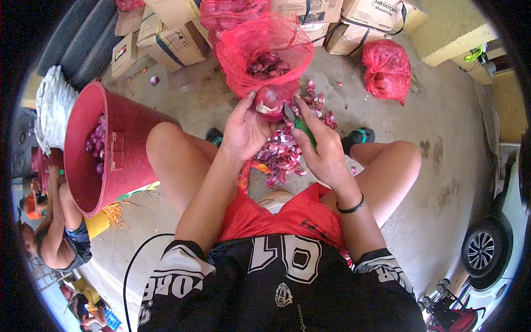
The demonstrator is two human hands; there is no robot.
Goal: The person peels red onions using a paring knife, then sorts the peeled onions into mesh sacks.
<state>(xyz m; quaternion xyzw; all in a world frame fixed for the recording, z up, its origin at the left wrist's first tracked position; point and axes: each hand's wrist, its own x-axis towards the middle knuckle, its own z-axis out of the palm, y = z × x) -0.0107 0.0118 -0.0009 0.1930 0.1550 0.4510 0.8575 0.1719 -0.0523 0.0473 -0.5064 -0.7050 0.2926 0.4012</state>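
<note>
A large red onion (270, 101) with a pale patch sits in my left hand (246, 133), its fingers curled round it. Closed round the green handle of a small knife (304, 133) is my right hand (323, 150); the blade lies close to the onion's right side. Beneath both hands, red and purple onion skins (283, 156) are heaped on the floor. Just beyond the onion stands an open red mesh bag (235, 61), with several red onions (268, 66) inside.
At my left, a big red tub (133, 144) holds small red onions. Cardboard boxes (168, 41) line the back. A filled red bag (386, 72) rests at the back right. Another person (58, 232) sits far left. A parked car (492, 243) stands at right.
</note>
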